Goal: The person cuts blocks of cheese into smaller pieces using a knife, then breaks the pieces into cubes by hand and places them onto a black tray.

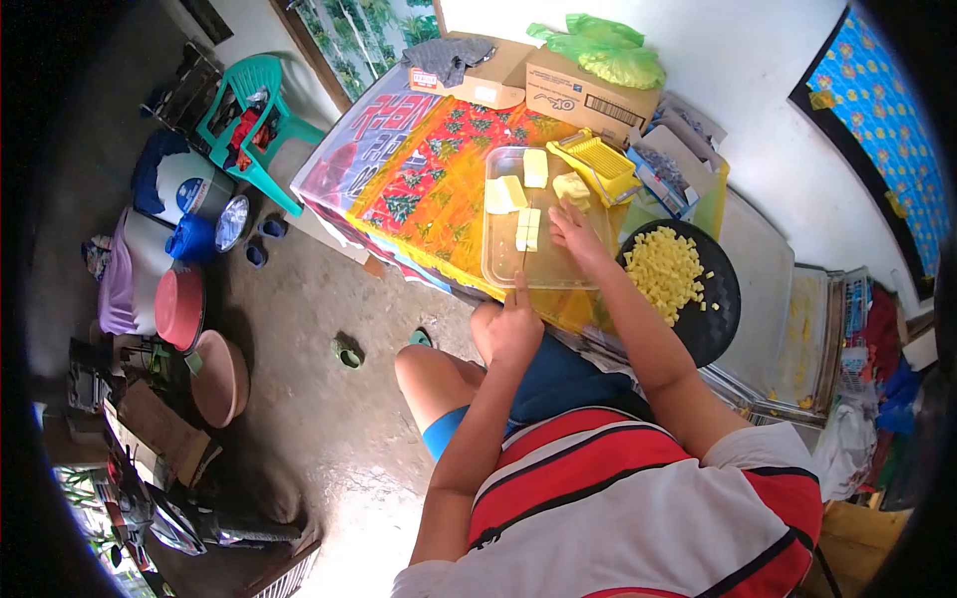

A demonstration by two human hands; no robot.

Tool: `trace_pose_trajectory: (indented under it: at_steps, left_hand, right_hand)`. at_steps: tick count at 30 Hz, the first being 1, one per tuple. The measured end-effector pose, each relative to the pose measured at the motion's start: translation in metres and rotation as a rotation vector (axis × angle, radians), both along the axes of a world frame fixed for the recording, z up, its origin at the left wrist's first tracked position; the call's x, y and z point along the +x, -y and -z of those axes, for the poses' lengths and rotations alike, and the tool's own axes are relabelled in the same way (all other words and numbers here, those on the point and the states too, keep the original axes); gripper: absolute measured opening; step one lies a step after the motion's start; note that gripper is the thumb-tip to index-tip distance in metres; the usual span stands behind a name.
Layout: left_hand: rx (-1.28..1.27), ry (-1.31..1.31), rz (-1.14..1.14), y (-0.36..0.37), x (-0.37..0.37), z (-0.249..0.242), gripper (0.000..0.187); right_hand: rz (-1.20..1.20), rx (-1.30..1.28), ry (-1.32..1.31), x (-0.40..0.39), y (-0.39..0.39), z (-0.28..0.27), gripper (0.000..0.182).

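A clear rectangular plastic tray (498, 261) on the table holds several pale yellow blocks. My left hand (515, 329) is closed at its near edge, index finger stretched forward along what looks like a thin knife, mostly hidden. Just ahead of that finger lies a block with cut lines (528, 229). My right hand (578, 236) is over the tray's right side, fingers apart, holding nothing visible. Its fingertips are near an uneven yellow block (571, 187). Two more blocks, one upper (535, 167) and one at left (505, 194), sit farther back.
A round black pan (726, 299) with small yellow cubes stands right of the tray. Behind are a yellow grater-like tray (598, 164), cardboard boxes (588, 102) and a green plastic bag (603, 50). A green chair (261, 164) and basins (219, 379) stand at left.
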State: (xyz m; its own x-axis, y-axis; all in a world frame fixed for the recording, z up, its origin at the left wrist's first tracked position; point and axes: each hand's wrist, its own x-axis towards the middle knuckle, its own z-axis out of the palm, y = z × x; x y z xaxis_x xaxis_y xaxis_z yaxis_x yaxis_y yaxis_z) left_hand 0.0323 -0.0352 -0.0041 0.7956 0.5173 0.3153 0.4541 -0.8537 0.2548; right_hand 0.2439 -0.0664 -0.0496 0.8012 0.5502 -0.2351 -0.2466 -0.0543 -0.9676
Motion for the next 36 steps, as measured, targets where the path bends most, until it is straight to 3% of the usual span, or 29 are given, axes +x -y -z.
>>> trace_pose_trajectory:
  at_steps: [2, 5, 14, 23, 36]
  left_hand:
    - [0.015, 0.033, 0.014, 0.0, 0.001, -0.003, 0.052]
    - [0.024, 0.057, 0.053, 0.004, 0.001, -0.018, 0.053]
    - [0.048, 0.075, 0.078, 0.012, -0.001, -0.034, 0.058]
    - [0.099, 0.11, 0.081, 0.013, -0.001, -0.032, 0.06]
    - [0.147, 0.137, 0.067, 0.019, -0.003, -0.036, 0.06]
  right_hand:
    - [-0.05, 0.108, -0.285, -0.011, 0.008, -0.03, 0.059]
    - [-0.22, 0.374, -0.427, -0.013, 0.012, -0.061, 0.055]
    - [-0.135, 0.285, -0.39, -0.011, 0.008, -0.095, 0.044]
    - [-0.073, 0.264, -0.387, -0.008, 0.007, -0.095, 0.051]
    - [-0.069, 0.261, -0.415, -0.017, 0.009, -0.11, 0.046]
